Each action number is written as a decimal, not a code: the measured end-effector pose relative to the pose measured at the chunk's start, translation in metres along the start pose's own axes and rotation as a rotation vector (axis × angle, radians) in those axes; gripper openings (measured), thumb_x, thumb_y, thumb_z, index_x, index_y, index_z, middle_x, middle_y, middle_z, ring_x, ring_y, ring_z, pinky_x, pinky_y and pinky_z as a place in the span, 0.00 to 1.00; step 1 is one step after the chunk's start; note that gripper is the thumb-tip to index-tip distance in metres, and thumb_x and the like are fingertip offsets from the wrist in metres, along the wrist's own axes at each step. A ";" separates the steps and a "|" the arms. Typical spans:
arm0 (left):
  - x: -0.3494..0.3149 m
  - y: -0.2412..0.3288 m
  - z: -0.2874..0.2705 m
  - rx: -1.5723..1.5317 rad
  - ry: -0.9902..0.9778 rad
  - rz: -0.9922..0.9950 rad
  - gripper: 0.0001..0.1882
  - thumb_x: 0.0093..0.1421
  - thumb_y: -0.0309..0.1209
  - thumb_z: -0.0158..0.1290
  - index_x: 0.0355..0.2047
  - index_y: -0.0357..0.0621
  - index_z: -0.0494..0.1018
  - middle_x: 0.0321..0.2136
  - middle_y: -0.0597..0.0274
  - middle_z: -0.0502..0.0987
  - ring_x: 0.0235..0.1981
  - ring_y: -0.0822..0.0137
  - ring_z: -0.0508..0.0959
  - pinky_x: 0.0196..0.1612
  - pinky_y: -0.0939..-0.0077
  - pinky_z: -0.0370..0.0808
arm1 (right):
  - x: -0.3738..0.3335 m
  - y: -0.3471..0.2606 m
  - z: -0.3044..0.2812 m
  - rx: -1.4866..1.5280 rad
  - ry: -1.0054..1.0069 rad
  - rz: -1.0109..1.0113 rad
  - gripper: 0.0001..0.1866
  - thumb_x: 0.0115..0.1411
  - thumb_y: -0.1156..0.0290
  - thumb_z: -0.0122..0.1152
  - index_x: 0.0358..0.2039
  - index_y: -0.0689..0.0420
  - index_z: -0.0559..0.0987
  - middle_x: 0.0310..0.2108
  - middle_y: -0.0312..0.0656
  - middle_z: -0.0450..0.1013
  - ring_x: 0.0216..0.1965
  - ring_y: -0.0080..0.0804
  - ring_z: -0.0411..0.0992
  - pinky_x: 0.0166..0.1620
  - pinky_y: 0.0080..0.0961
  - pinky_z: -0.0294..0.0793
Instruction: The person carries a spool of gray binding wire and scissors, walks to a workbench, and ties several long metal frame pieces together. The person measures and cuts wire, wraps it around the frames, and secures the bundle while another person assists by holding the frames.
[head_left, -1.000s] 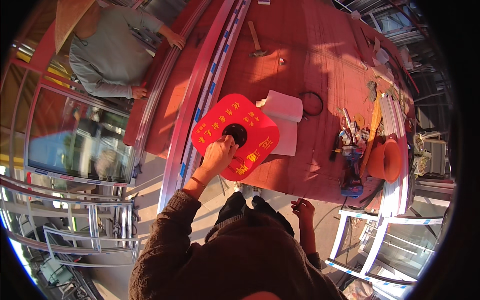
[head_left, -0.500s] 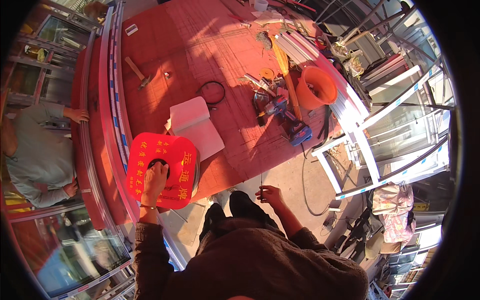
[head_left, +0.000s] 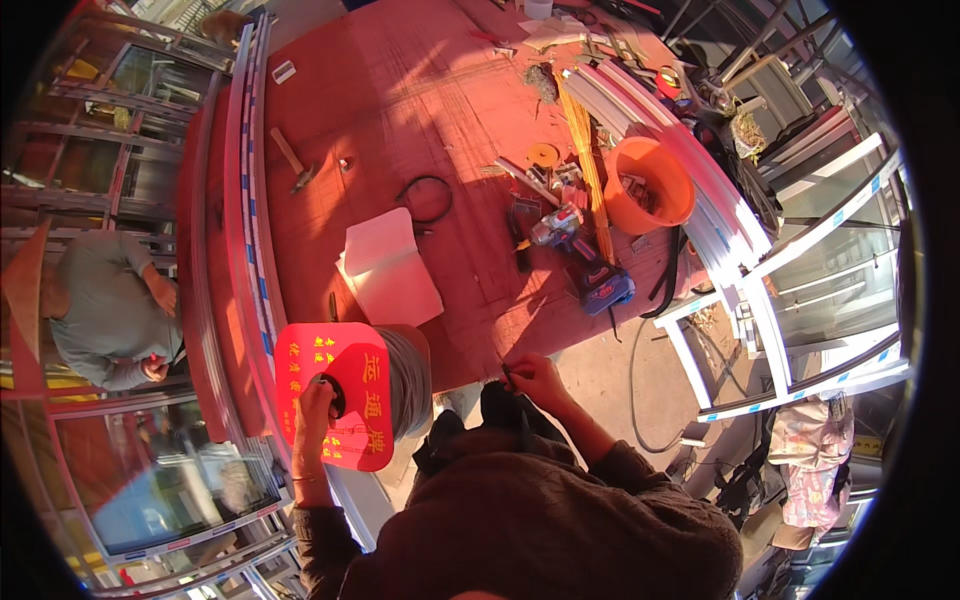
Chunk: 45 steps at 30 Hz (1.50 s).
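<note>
My left hand (head_left: 318, 405) is closed at the dark centre hole of a spool, gripping it there. The spool has a red square end plate (head_left: 360, 405) with yellow lettering, and grey strip windings (head_left: 406, 380) show behind it. It is tilted at the near left edge of the red table (head_left: 450, 345). My right hand (head_left: 535, 380) is closed on a thin dark pointed tool, held beside the table's near edge; its exact kind is too small to tell. An open notebook (head_left: 390, 265) lies just beyond the spool.
A cordless drill (head_left: 590, 265) and an orange bucket (head_left: 648, 188) stand on the right. A hammer (head_left: 290, 160) and a black cable loop (head_left: 425, 200) lie farther back. Long white profiles (head_left: 690, 160) line the right; metal profiles (head_left: 250, 180) run along the left. A co-worker (head_left: 115, 305) is at far left.
The spool has tipped so its grey windings show, with my left hand still at its centre. My right hand has moved slightly up toward the table. The co-worker's hand has left the profile.
</note>
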<state>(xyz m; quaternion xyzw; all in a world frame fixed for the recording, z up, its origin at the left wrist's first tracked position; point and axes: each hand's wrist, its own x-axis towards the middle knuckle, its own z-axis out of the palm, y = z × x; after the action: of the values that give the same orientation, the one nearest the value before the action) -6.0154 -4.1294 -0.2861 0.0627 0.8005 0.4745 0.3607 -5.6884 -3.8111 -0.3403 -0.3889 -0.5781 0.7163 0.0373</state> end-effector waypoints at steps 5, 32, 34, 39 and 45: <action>-0.077 0.004 0.051 -0.073 0.070 -0.116 0.15 0.71 0.38 0.51 0.32 0.40 0.75 0.17 0.65 0.72 0.16 0.76 0.70 0.18 0.82 0.65 | 0.006 -0.080 0.028 0.090 -0.417 -0.154 0.11 0.65 0.81 0.62 0.47 0.66 0.74 0.39 0.42 0.81 0.40 0.25 0.80 0.43 0.24 0.80; -0.434 -0.118 0.243 -0.921 0.944 -0.179 0.20 0.74 0.44 0.48 0.35 0.40 0.77 0.20 0.64 0.78 0.17 0.77 0.71 0.20 0.81 0.64 | -0.225 -0.002 0.172 -0.631 -1.666 -0.666 0.14 0.58 0.76 0.65 0.43 0.66 0.75 0.38 0.58 0.77 0.42 0.58 0.78 0.44 0.43 0.78; -0.450 -0.126 0.256 -0.977 1.015 -0.166 0.19 0.74 0.43 0.47 0.35 0.40 0.77 0.19 0.65 0.77 0.16 0.77 0.71 0.20 0.82 0.64 | -0.238 -0.001 0.168 -0.580 -1.752 -0.677 0.12 0.57 0.77 0.65 0.40 0.66 0.74 0.38 0.57 0.76 0.43 0.58 0.76 0.47 0.43 0.76; -0.472 -0.126 0.286 -1.053 1.139 -0.127 0.23 0.75 0.43 0.44 0.34 0.36 0.78 0.17 0.66 0.74 0.15 0.76 0.67 0.20 0.81 0.62 | -0.232 -0.008 0.165 -0.581 -1.752 -0.827 0.17 0.54 0.77 0.67 0.44 0.66 0.76 0.40 0.56 0.75 0.45 0.57 0.75 0.49 0.43 0.75; -0.472 -0.121 0.307 -1.026 1.201 -0.208 0.23 0.76 0.42 0.43 0.33 0.36 0.78 0.16 0.65 0.73 0.14 0.75 0.66 0.19 0.81 0.61 | -0.169 -0.036 0.137 -0.779 -1.451 -0.798 0.15 0.55 0.75 0.68 0.44 0.59 0.79 0.37 0.43 0.75 0.32 0.40 0.78 0.39 0.35 0.77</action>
<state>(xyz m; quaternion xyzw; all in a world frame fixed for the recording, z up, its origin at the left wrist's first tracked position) -5.4450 -4.1844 -0.2275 -0.4528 0.5415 0.7004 -0.1062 -5.6670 -3.9938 -0.2188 0.4005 -0.7519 0.4733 -0.2241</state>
